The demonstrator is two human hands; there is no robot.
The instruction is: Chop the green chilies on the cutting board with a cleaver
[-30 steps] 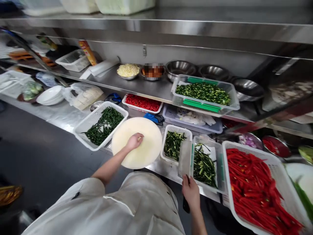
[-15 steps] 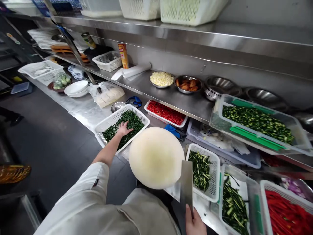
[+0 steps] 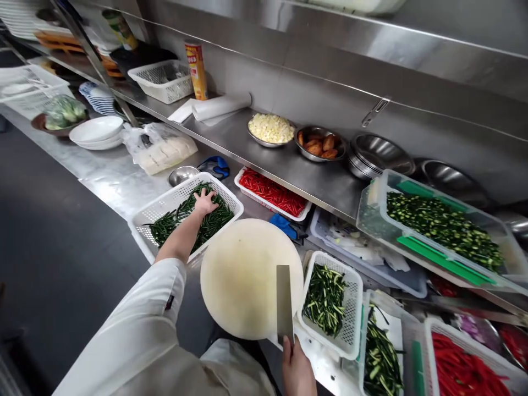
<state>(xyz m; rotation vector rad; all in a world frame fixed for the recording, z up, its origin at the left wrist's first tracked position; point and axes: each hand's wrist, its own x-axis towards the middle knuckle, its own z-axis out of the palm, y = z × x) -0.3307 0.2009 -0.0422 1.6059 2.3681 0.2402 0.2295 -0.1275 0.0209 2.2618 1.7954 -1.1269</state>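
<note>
My left hand [image 3: 205, 202] rests with spread fingers on long dark green peppers [image 3: 214, 220] in a white perforated basket [image 3: 144, 242]. In my right hand [image 3: 297, 367], at the bottom, is the handle of a cleaver [image 3: 284, 302]. The cleaver's broad blade lies over the right edge of a round, pale cutting board [image 3: 243, 275], whose surface is bare apart from a faint greenish stain. Just right of the board stands a white basket [image 3: 353, 319] of cut green peppers [image 3: 325, 297].
A steel shelf [image 3: 264, 157] crosses behind the board, holding bowls and a clear tub of chopped greens [image 3: 445, 225]. Sliced red peppers [image 3: 272, 192] sit beneath it. More containers stand at the lower right, with a plastic bag [image 3: 160, 151] and plates [image 3: 99, 132] at the left.
The view has shifted, bringing the counter closer. My left hand has moved toward the far side of the basket with its fingers more widely spread. The cleaver now overlaps the board.
</note>
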